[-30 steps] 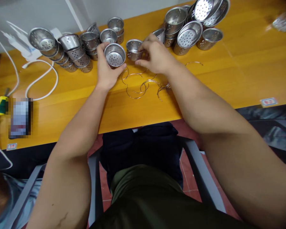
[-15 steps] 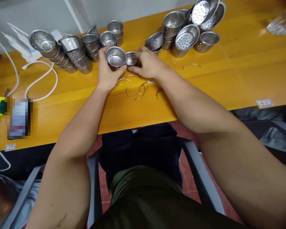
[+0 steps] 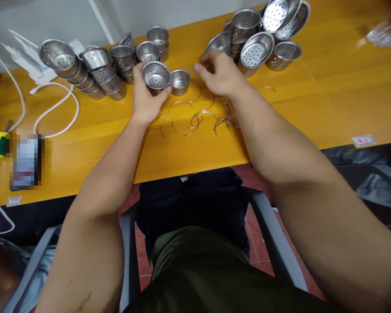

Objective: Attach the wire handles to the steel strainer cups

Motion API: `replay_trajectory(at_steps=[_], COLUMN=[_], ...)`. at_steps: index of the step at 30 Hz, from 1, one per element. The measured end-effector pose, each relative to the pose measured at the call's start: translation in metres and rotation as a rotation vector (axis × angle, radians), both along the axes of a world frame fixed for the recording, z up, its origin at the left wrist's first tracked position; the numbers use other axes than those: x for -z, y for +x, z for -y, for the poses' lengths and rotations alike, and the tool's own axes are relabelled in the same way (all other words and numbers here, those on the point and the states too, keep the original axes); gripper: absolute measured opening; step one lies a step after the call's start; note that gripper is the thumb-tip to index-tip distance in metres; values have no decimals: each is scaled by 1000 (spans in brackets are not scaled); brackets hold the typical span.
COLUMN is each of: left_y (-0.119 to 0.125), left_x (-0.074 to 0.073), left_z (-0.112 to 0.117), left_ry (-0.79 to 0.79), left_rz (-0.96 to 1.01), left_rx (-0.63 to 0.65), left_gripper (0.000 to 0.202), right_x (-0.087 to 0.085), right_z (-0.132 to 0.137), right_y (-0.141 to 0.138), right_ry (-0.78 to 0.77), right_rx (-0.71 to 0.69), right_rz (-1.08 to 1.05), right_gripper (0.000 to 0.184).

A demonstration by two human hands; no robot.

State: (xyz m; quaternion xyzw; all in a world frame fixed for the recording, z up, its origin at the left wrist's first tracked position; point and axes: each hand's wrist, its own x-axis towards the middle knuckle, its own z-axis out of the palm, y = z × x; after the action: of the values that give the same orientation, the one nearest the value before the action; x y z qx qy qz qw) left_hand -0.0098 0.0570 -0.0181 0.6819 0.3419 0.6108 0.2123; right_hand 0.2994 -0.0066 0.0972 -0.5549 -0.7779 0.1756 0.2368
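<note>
My left hand [image 3: 146, 93] is closed around the side of a perforated metal cup [image 3: 156, 76], thumb at its front. Just right of it, a smaller perforated cup [image 3: 180, 81] stands upright on the table, untouched by my right hand. My right hand [image 3: 217, 71] is at the front of the right-hand cluster, thumb and fingers apart. Its fingers overlap the lower edge of a perforated cup [image 3: 219, 42]; whether they touch it, I cannot tell. Several thin curved wires [image 3: 195, 124] lie on the table in front of both hands.
Stacked perforated cups [image 3: 107, 71] stand at the back left, and more cups [image 3: 256, 54] at the back right. White cables [image 3: 76, 108], a phone [image 3: 26, 163] and a yellow-green handled tool [image 3: 0, 145] lie leftward. Clear plastic [image 3: 386, 34] sits far right.
My right hand has left the small cup and moved right and slightly up. Some cups in the right cluster have shifted back and right. My left hand keeps its hold.
</note>
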Motion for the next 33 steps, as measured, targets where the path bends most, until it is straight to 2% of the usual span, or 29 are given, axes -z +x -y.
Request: replay_trajectory(at_steps=[2, 3, 6, 8, 11, 14, 16, 18, 20, 24, 29, 33], left_y=[2, 3, 5, 5, 2, 1, 3, 5, 8, 11, 10, 9], left_x=[1, 0, -7, -11, -11, -4, -1, -2, -9, -22, -18, -20], left_z=[-1, 1, 9, 16, 19, 10, 5, 5, 11, 27, 23, 22], left_ry=[4, -14, -73, -58, -20, -11, -29, -63, -89, -119, -101, -101], left_rz=[-13, -18, -22, -33, -57, -62, -51, -25, -5, -40, -31, -43], left_rx=[-9, -17, -34, -16, 21, -3, -15, -8, 3, 12, -11, 20], left_gripper=[139, 138, 135, 127, 109, 125, 137, 141, 143, 132, 128, 128], right_x=[-7, -13, -31, -40, -39, -20, -5, 7, 11, -2, -26, -28], right_z=[6, 9, 21, 28, 32, 27, 21, 15, 12, 15, 23, 24], right_y=[0, 1, 8, 13, 13, 6, 3, 2, 3, 5, 10, 11], right_ry=[25, 39, 15, -154, -332, -303, -244, -197, -182, -223, -259, -242], right_rx=[-8, -30, -154, -282, -302, -286, -339, -406, -458, -531, -496, -460], right_rz=[16, 32, 109, 287, 476, 401, 300, 275, 294, 238, 138, -37], right_gripper=[7, 6, 24, 29, 36, 43, 43, 44, 41, 32, 24, 26])
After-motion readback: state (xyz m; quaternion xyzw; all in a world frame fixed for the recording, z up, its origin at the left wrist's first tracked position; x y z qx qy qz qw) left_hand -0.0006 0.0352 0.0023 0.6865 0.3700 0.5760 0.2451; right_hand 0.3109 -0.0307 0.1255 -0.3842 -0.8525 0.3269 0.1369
